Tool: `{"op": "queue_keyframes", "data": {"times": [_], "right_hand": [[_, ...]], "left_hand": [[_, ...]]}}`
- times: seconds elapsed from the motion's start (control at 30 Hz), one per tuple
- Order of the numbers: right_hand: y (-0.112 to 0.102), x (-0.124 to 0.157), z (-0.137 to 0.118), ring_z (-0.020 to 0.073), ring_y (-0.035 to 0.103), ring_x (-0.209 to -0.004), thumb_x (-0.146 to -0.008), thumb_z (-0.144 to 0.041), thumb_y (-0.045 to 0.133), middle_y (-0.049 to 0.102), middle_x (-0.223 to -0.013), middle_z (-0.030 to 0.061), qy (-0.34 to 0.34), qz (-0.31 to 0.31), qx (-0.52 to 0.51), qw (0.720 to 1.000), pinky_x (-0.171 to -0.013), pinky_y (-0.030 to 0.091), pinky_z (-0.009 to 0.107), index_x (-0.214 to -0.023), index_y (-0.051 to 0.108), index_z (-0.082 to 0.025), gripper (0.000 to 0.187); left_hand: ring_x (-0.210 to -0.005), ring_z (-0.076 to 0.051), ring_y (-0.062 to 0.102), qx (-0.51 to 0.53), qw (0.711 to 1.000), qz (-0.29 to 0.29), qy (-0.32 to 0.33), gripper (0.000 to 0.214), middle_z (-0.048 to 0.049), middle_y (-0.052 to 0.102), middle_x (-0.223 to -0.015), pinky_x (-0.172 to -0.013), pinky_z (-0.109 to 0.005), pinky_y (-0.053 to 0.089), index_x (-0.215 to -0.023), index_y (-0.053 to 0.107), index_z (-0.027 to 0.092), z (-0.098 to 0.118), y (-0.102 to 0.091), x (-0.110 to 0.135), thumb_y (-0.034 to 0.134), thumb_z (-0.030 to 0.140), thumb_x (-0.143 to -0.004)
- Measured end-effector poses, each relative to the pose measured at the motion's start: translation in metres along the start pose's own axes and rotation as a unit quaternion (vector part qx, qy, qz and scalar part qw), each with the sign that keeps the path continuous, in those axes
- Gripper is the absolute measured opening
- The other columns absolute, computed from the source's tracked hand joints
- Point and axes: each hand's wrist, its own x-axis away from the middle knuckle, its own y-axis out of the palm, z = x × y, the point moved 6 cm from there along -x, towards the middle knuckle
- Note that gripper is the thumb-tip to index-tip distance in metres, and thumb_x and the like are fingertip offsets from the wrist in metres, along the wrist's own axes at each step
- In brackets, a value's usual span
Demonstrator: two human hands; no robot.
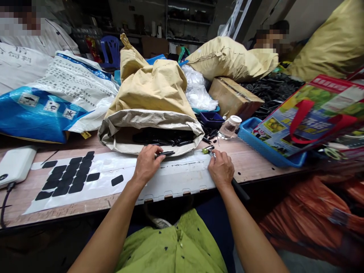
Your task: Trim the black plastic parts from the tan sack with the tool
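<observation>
Between the thumb and fingers of my left hand is a slim black pen-like piece, just in front of an open sack mouth. The sack is tan, lies on its side and holds several shiny black pieces. My right hand is wrapped around a small hammer with a metal head and a yellow-green part on it. The hammer's black handle sticks out below the hand. A white cardboard sheet lies flat under both hands along the table edge.
On the left, a white backing sheet carries several black rounded stickers, near a white power bank. To the right stand a capped clear jar, a blue basket with a colourful bag, and a cardboard box. Other people sit beyond.
</observation>
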Motion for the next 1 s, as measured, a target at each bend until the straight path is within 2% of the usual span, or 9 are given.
{"op": "queue_keyframes", "data": {"times": [0.1, 0.27, 0.6, 0.67, 0.73, 0.83, 0.93, 1.0], "right_hand": [[0.002, 0.0, 0.001, 0.0226, 0.052, -0.094, -0.096, -0.021, 0.057, 0.064, -0.105, 0.0079, 0.009, 0.002, -0.001, 1.0, -0.075, 0.031, 0.032, -0.123, 0.068, -0.023, 0.029], [0.002, 0.001, 0.002, 0.0226, 0.052, -0.095, -0.095, -0.021, 0.057, 0.064, -0.105, 0.0078, 0.011, 0.003, -0.002, 1.0, -0.076, 0.031, 0.032, -0.123, 0.068, -0.024, 0.03], [0.003, -0.002, 0.006, 0.0233, 0.054, -0.095, -0.096, -0.021, 0.056, 0.066, -0.105, 0.0093, 0.004, -0.009, -0.018, 1.0, -0.077, 0.034, 0.033, -0.123, 0.07, -0.022, 0.031], [-0.002, -0.002, 0.005, 0.0234, 0.055, -0.095, -0.095, -0.02, 0.054, 0.067, -0.104, 0.01, 0.003, -0.009, -0.046, 0.999, -0.079, 0.037, 0.033, -0.122, 0.071, -0.021, 0.032], [-0.016, 0.002, -0.001, 0.0239, 0.058, -0.097, -0.096, -0.021, 0.051, 0.069, -0.105, 0.0105, 0.01, 0.019, -0.099, 0.995, -0.082, 0.041, 0.033, -0.121, 0.071, -0.019, 0.032], [-0.042, 0.02, -0.023, 0.0241, 0.063, -0.102, -0.099, -0.024, 0.049, 0.071, -0.112, 0.0107, -0.004, 0.056, -0.239, 0.969, -0.089, 0.047, 0.035, -0.125, 0.068, -0.019, 0.033], [-0.054, 0.045, -0.06, 0.0217, 0.067, -0.105, -0.101, -0.027, 0.05, 0.072, -0.114, 0.0092, -0.059, -0.014, -0.382, 0.922, -0.091, 0.052, 0.034, -0.123, 0.068, -0.02, 0.029], [-0.056, 0.061, -0.08, 0.0206, 0.068, -0.105, -0.102, -0.026, 0.05, 0.073, -0.112, 0.0083, -0.091, -0.063, -0.415, 0.903, -0.093, 0.053, 0.034, -0.123, 0.069, -0.021, 0.029]], "left_hand": [[-0.099, -0.023, 0.059, 0.067, 0.997, -0.029, 0.036, 0.009, -0.003, 0.069, -0.099, -0.091, -0.037, 0.045, -0.1, 0.07, 0.023, 0.008, 0.008, 0.023, 0.068, 0.022, -0.091], [-0.093, -0.023, 0.057, 0.087, 0.991, -0.09, 0.034, 0.011, -0.0033, 0.066, -0.093, -0.086, -0.037, 0.044, -0.102, 0.072, 0.023, 0.008, 0.027, 0.044, 0.066, 0.024, -0.093], [-0.086, -0.021, 0.054, 0.081, 0.992, -0.094, -0.001, 0.015, -0.0006, 0.068, -0.092, -0.079, -0.035, 0.041, -0.099, 0.074, 0.025, 0.007, 0.031, 0.04, 0.077, 0.027, -0.084], [-0.089, -0.021, 0.055, 0.084, 0.992, -0.098, -0.007, 0.017, -0.0001, 0.069, -0.093, -0.081, -0.035, 0.041, -0.099, 0.075, 0.026, 0.006, 0.032, 0.04, 0.077, 0.025, -0.082], [-0.09, -0.021, 0.055, 0.083, 0.991, -0.101, -0.009, 0.017, -0.0001, 0.069, -0.093, -0.082, -0.035, 0.041, -0.099, 0.075, 0.026, 0.006, 0.033, 0.039, 0.078, 0.024, -0.082], [-0.088, -0.021, 0.055, 0.079, 0.992, -0.102, -0.009, 0.017, -0.0005, 0.068, -0.092, -0.081, -0.035, 0.041, -0.099, 0.076, 0.025, 0.005, 0.033, 0.039, 0.078, 0.026, -0.082], [-0.088, -0.021, 0.056, 0.082, 0.992, -0.099, -0.006, 0.016, -0.001, 0.067, -0.09, -0.082, -0.035, 0.041, -0.099, 0.077, 0.025, 0.003, 0.034, 0.039, 0.078, 0.027, -0.083], [-0.089, -0.021, 0.056, 0.092, 0.991, -0.098, -0.002, 0.017, -0.0012, 0.067, -0.09, -0.083, -0.035, 0.042, -0.099, 0.078, 0.025, 0.003, 0.034, 0.04, 0.078, 0.027, -0.083]]}}
